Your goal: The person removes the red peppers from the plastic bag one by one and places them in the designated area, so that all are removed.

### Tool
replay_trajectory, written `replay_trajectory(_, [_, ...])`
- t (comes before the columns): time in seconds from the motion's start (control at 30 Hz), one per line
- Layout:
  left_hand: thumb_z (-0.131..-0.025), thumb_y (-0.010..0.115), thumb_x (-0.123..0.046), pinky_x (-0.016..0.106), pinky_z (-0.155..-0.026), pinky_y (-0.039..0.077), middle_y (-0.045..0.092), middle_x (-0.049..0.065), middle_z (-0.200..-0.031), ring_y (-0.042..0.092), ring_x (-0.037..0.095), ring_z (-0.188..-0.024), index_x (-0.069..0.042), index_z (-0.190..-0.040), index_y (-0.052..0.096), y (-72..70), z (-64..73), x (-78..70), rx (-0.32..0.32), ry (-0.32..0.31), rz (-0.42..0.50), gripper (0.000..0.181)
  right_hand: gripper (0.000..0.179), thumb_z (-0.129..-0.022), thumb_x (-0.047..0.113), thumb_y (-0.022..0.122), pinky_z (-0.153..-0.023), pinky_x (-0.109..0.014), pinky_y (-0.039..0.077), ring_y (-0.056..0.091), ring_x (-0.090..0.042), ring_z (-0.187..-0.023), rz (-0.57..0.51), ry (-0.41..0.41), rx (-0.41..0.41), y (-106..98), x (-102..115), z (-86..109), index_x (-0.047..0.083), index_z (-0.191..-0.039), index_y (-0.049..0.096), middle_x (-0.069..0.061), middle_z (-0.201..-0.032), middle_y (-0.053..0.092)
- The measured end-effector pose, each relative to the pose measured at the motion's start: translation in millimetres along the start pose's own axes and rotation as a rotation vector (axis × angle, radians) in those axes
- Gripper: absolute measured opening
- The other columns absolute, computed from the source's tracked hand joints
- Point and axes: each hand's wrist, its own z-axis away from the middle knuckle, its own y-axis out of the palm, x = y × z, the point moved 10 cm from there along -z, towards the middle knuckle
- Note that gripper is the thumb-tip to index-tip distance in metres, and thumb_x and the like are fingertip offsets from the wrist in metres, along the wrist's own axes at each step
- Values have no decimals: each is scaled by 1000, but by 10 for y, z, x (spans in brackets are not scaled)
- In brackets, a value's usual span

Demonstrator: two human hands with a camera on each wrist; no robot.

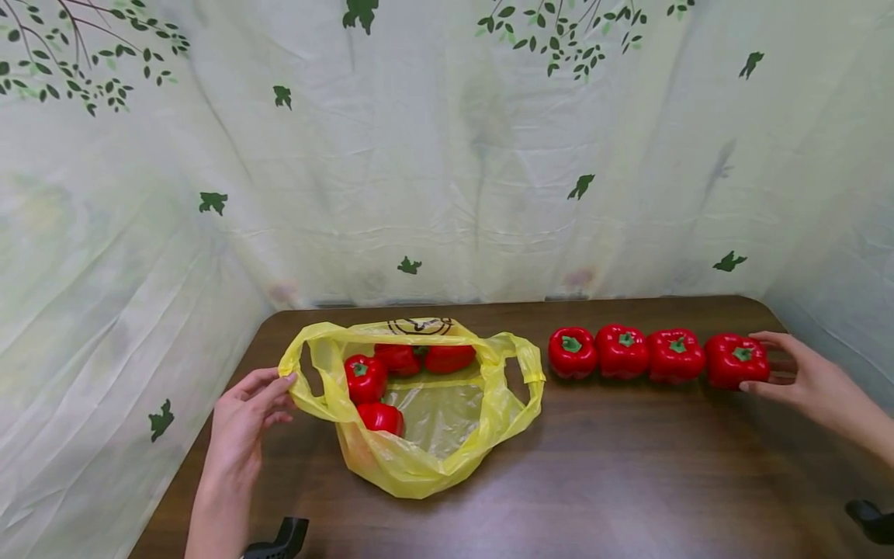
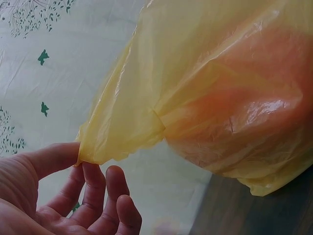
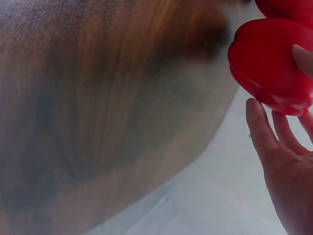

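A yellow plastic bag stands with its mouth spread wide on the brown table. My left hand pinches the bag's left handle between thumb and fingertips; the left wrist view shows the thin film drawn taut from them. Several red bell peppers lie inside, along the bag's left and back. To the right, a row of red bell peppers ends at the rightmost one. My right hand holds that bell pepper from its right side, thumb in front and fingers behind, as the right wrist view also shows.
Three other bell peppers sit side by side, stems up, just left of the held one. A pale leaf-patterned cloth hangs behind and beside the table. Black wrist gear shows at the lower edge.
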Motion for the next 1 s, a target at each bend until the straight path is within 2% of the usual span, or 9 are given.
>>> replay_trajectory(0.2, [-86, 78, -25, 28, -64, 55, 69, -3, -80, 64, 17, -68, -16, -93, 71, 15, 2, 4, 10, 7, 10, 14, 80, -82, 16, 81, -67, -54, 56, 46, -62, -104, -31, 5, 8, 33, -71, -50, -11, -139, 31, -40, -129, 37])
replay_trajectory(0.4, [-86, 78, -25, 28, -64, 55, 69, -3, -79, 64, 17, -68, -15, -93, 71, 20, 0, 6, 17, 15, 14, 14, 77, -84, 6, 77, -66, -49, 57, 46, -65, -106, -90, -7, 56, 63, -73, -121, -10, -142, 28, -40, -132, 35])
replay_trajectory(0.53, [-86, 78, -26, 27, -64, 55, 69, -3, -80, 64, 17, -68, -16, -94, 71, 20, -2, 16, 15, 10, 4, 16, 77, -83, 1, 76, -66, -47, 58, 47, -66, -105, -92, -27, 76, 81, -41, -155, -11, -142, 28, -40, -130, 35])
replay_trajectory(0.77, [-86, 79, -25, 28, -63, 55, 69, -3, -79, 64, 16, -66, -15, -94, 70, 25, -9, 1, 19, 24, 11, 15, 83, -81, 2, 77, -69, -47, 58, 43, -65, -108, -126, -13, 116, 147, -17, -186, -12, -143, 24, -41, -134, 30])
replay_trajectory(1.0, [-86, 79, -24, 28, -63, 56, 69, -3, -79, 65, 17, -67, -15, -94, 70, 25, -13, 3, 23, 25, 15, 15, 90, -77, 4, 81, -67, -48, 57, 40, -62, -109, -95, -25, 85, 147, -2, -181, -14, -143, 22, -41, -134, 30])
